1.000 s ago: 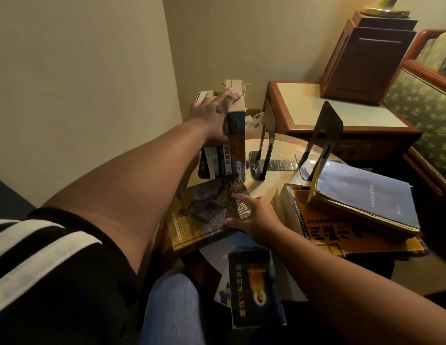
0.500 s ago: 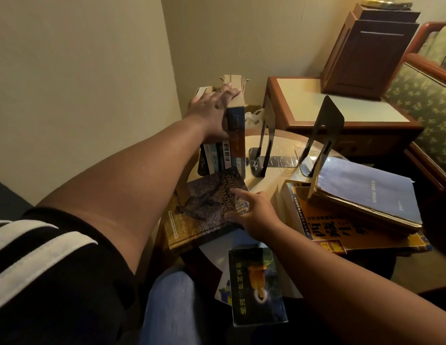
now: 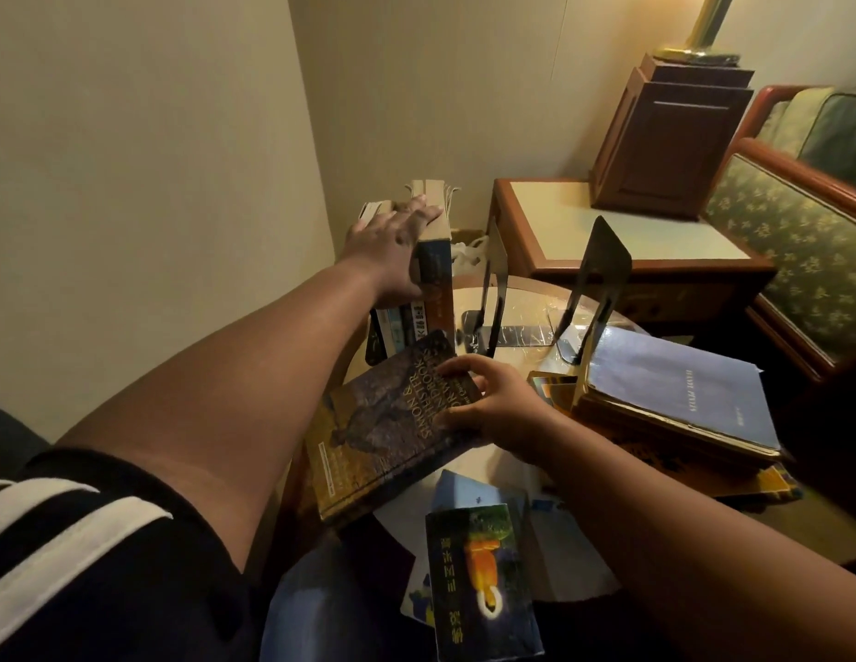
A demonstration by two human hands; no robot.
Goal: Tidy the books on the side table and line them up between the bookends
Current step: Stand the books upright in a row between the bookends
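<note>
Several books stand upright at the far left of the round side table. My left hand rests flat on their tops, fingers spread. My right hand grips the right edge of a dark brown paperback, thumb on the cover, and holds it tilted above the table's near left side. Two black metal bookends stand on the table: one just right of the upright books, the other further right. A blue book tops a stack on the right. A small dark green book lies nearest me.
A wooden cabinet with a pale top stands behind the table and carries a dark wooden box. A green patterned armchair is at the right. The wall corner is close behind the upright books. Loose papers lie on the table's near edge.
My right hand has closed on the brown paperback and lifted its right edge, so the book now tilts up. My left hand stays on the upright books.
</note>
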